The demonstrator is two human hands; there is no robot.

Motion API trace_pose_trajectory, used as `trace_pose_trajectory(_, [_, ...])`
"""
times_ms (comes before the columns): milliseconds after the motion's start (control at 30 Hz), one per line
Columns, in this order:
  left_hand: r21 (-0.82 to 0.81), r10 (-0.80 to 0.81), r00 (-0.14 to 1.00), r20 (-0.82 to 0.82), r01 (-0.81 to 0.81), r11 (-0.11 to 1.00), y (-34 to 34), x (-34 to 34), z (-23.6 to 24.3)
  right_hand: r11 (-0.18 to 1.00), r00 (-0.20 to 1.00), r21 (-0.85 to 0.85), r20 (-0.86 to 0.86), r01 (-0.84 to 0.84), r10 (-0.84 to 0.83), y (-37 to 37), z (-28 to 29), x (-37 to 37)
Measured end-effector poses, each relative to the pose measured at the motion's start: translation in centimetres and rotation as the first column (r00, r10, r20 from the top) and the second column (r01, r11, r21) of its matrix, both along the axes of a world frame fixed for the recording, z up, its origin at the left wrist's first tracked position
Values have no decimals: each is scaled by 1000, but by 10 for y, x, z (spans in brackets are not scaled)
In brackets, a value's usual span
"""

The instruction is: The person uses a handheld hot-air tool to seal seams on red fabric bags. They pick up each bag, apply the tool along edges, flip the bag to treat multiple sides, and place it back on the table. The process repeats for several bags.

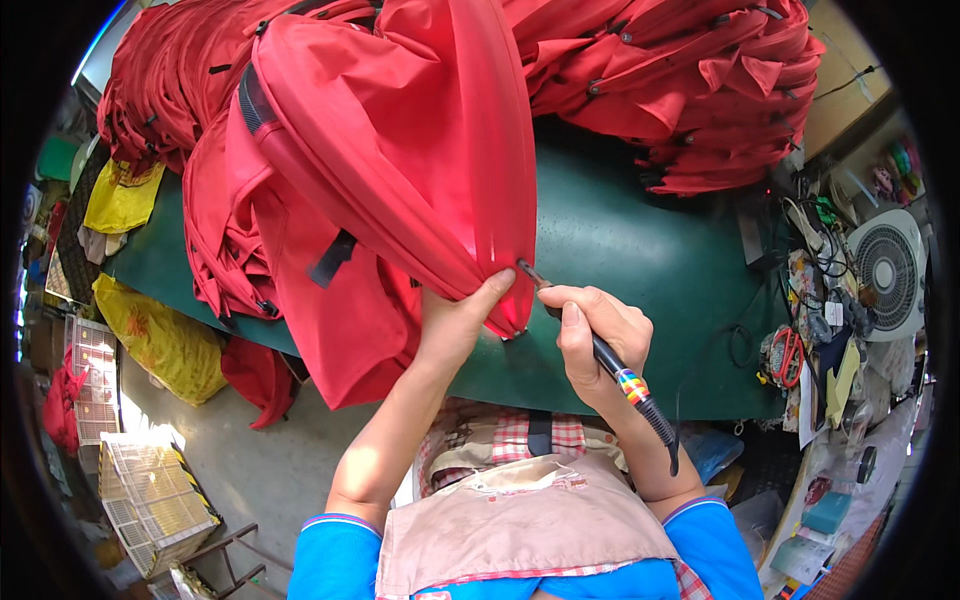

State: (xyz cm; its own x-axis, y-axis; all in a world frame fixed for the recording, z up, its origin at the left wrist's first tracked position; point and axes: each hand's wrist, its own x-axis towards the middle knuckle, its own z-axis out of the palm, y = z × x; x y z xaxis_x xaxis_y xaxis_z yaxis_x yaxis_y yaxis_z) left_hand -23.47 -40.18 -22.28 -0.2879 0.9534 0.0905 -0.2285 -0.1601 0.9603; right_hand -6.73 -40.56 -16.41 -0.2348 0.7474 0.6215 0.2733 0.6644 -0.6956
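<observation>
Pinching the red bag's [400, 150] lower seam, the left hand [455, 320] is steadying it while the right hand [595, 335] — fist closed around a black heat tool [600, 350] — is touching its tip there, with finished-looking bags piled [680, 80] behind.

Yellow plastic bags [160, 335] — bulging, lying left, below the green table's edge.

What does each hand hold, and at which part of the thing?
The left hand pinches the red bag at its lower edge. The right hand grips a black tool around its handle, with the metal tip close to the bag's edge.
</observation>
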Motion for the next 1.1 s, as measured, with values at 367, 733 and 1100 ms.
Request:
trace_pose_trajectory(367, [-110,-92,994,56,98,989,-8,3,-5,948,894,-319,-429,-16,-130,28,5,22])
trace_pose_trajectory(733, [68,47,906,420,-83,994,-37,-18,-10,974,872,-218,-461,66,-163,36,-83,-25])
trace_pose_trajectory(1100, [148,198,959,203,-230,962,-15,-7,5,922,891,-133,-241,363,-385,13,-86,3])
